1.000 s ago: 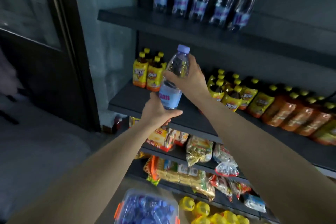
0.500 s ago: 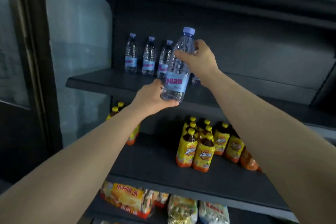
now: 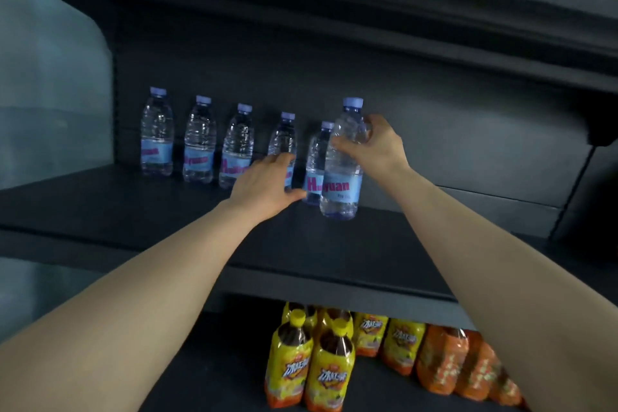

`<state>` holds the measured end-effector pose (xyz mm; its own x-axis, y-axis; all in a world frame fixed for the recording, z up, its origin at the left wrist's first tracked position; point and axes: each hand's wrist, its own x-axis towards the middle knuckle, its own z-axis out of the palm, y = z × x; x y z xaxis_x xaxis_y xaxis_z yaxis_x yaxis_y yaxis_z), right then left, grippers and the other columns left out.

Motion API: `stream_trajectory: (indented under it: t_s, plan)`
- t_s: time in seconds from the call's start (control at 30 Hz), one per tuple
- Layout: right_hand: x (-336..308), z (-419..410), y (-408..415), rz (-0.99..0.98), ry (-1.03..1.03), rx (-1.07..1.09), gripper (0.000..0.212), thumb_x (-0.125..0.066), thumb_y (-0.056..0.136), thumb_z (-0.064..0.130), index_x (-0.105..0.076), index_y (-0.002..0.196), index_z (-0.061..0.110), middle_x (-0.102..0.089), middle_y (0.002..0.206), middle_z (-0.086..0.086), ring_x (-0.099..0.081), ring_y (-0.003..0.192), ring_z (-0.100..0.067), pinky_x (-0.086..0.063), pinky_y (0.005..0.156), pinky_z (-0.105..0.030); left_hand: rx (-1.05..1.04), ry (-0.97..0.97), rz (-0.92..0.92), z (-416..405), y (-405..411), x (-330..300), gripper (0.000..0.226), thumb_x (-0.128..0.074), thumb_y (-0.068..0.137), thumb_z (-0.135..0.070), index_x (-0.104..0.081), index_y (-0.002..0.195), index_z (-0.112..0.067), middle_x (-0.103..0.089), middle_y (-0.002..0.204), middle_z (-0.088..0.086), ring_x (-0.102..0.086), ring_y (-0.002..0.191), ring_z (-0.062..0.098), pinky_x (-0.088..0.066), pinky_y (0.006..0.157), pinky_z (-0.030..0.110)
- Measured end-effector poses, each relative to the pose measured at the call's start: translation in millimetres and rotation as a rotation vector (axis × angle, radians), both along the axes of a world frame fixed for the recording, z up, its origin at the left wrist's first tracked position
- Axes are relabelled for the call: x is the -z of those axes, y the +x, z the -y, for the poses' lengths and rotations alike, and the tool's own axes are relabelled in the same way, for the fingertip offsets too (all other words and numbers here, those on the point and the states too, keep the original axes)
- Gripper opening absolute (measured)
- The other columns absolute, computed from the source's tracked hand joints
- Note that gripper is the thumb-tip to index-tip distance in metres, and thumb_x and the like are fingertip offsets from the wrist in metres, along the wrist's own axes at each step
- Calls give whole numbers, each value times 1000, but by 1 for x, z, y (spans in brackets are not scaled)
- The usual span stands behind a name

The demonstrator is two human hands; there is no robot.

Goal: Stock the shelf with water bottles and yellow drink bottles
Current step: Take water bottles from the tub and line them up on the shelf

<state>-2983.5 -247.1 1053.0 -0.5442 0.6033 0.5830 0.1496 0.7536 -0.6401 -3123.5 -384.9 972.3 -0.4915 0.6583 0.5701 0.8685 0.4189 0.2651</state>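
The left hand (image 3: pixel 264 182) has released the water bottle (image 3: pixel 342 160), fingers now straight. The right hand (image 3: pixel 374 145) grips its shoulder, base on the shelf (image 3: pixel 133 207). Below the grip, the label ends "yuan".

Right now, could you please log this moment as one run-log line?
right hand: grips water bottle | bottle: on shelf | left hand: open

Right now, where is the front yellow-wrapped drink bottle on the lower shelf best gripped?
Grip the yellow-wrapped drink bottle at its bare, narrower shoulder under the yellow cap, coming from above and in front: neighbours crowd its left, right and back, and the front is open.
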Motion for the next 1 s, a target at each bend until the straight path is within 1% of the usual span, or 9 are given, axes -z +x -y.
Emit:
stream_trajectory:
  t_s: [0.17, 0.3, 0.4, 0.5, 0.6, 0.63, 0.8, 0.9, 1.0]
  plan:
    - [25, -71, -13, 76, -16, 51, 64, -79, 80, 36, -47, 132, 17, -56, 105, 4, -58, 91, -17, -43, 72, -25, 0, -67, 5, -63, -18, 14, 69, -67, 88, -50, -38, 145, -23, -49, 142, 5, -50, 127, 26, -47, 100, 42]
    - [40, -115, -23, 40, -73, 61, 60, -79, 81, 35, -47, 129, 18, -59, 105, 6, -59, 88, -15, -40, 57, -16, -19, -111, 45, -101, -32, 24, 69, -68, 88, -47, -38, 143, -17, -52, 135, 9, -53, 121, 28, -47, 98, 41]
    - [44, -136, -32, 26, -75, 48, 58, -77, 83, 34, -48, 130, 20, -59, 106, 6, -59, 89, -14, -38, 56, -13, -32, -96, 80, -122, -40, 23, 67, -72, 85, -43, -41, 137, -14, -56, 129, 10, -56, 117, 28, -47, 98, 40]
    - [50, -148, -44, 25, -58, 29, 58, -76, 84, 36, -48, 131, 20, -60, 109, 6, -60, 94, -15, -45, 69, -20, -54, -82, 123, -135, -43, 21, 65, -74, 85, -39, -40, 133, -11, -57, 124, 11, -57, 114, 29, -46, 93, 39]
    - [54, -157, -52, 44, -3, 29, 61, -76, 81, 43, -49, 131, 22, -62, 119, -3, -60, 109, -23, -52, 90, -37, -71, -71, 166, -143, -44, 23, 62, -75, 85, -37, -38, 127, -10, -59, 119, 12, -60, 108, 30, -46, 86, 38]
    - [54, -157, -53, 60, 13, 38, 64, -77, 79, 45, -48, 131, 23, -62, 119, -4, -59, 111, -25, -52, 92, -41, -75, -61, 181, -146, -45, 24, 61, -75, 85, -37, -38, 126, -11, -59, 119, 12, -61, 107, 31, -46, 85, 39]
    - [63, -158, -50, 179, 33, 99, 92, -84, 62, 56, -37, 134, 24, -57, 124, -1, -59, 108, -22, -51, 92, -39, -93, -9, 244, -155, -43, 22, 66, -76, 83, -40, -40, 128, -11, -59, 120, 11, -60, 110, 31, -47, 89, 40]
    - [68, -159, -52, 164, -36, 127, 91, -87, 62, 53, -38, 130, 16, -59, 124, -2, -60, 112, -23, -51, 91, -37, -113, 6, 280, -159, -44, 20, 65, -76, 82, -41, -41, 128, -10, -59, 121, 11, -60, 111, 31, -47, 89, 40]
    - [68, -161, -54, 134, -60, 118, 82, -87, 65, 48, -40, 123, 14, -60, 117, 0, -61, 107, -21, -52, 87, -36, -130, 30, 290, -163, -44, 21, 64, -77, 81, -41, -42, 125, -10, -60, 120, 11, -60, 110, 31, -48, 91, 41]
